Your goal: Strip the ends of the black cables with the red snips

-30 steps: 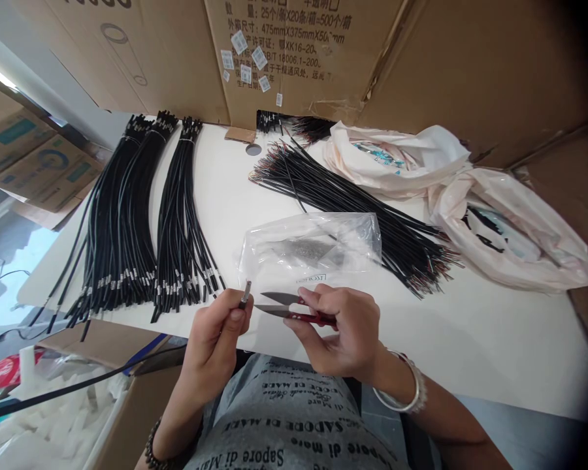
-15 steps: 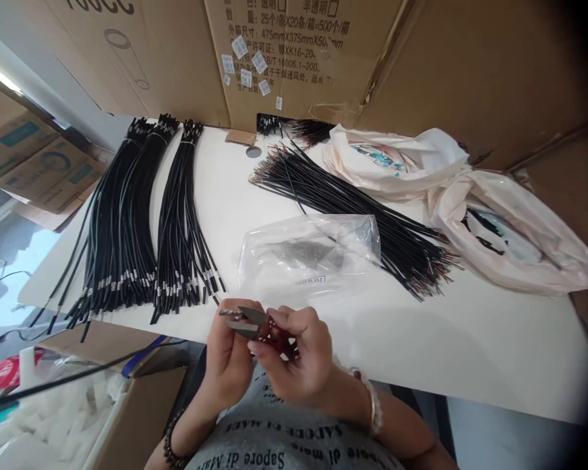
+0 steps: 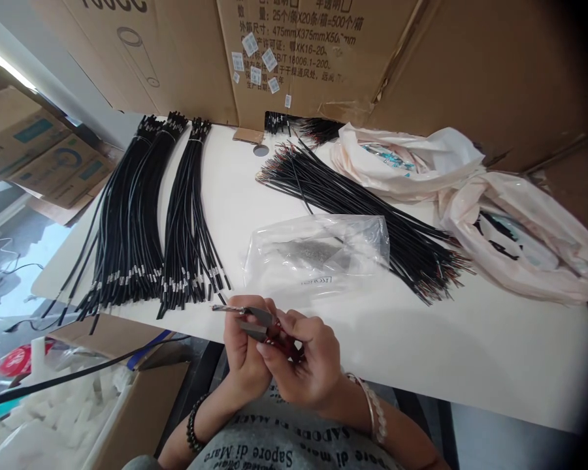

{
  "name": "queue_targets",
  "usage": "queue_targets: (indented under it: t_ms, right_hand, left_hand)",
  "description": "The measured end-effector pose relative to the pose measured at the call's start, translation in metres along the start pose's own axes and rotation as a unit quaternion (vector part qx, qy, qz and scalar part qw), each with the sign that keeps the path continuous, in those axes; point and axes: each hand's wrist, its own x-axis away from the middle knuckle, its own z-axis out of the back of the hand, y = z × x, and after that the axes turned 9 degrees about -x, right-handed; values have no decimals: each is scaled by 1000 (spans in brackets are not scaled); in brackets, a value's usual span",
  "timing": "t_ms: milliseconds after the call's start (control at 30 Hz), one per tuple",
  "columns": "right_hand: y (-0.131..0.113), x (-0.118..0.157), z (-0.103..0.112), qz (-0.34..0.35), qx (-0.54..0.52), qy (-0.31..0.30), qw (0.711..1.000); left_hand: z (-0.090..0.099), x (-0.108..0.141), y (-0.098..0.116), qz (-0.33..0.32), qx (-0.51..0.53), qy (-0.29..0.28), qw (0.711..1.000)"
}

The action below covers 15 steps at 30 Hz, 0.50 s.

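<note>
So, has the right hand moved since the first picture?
Yes. Against the clear plastic bag, the right hand, with the red-handled thread snips, has moved left and nearer to the person's body, toward the left hand.

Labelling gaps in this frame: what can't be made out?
Head view:
Scissors, handles: partly hidden by right hand.
Wire, other end: apparently hidden by left hand.
Clear bag, grey contents: blurred through creased plastic.
Print on big box: top cut off by picture edge.
Nearer white bag: cut off by right edge.
</note>
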Motion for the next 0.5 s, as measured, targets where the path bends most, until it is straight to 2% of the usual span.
queue_targets:
  t_ms: [133,267,500]
  right_hand:
    - [-3,-2,2,23,25,7,999]
    - [-4,-4,4,34,47,3,998]
    - [-3,-7,4,66,47,17,997]
  left_hand:
    - [1,4,-3,23,6,-8,1000]
    - [1,5,-7,30,64,-22,997]
    - [-1,1,-7,-7,135,-29,990]
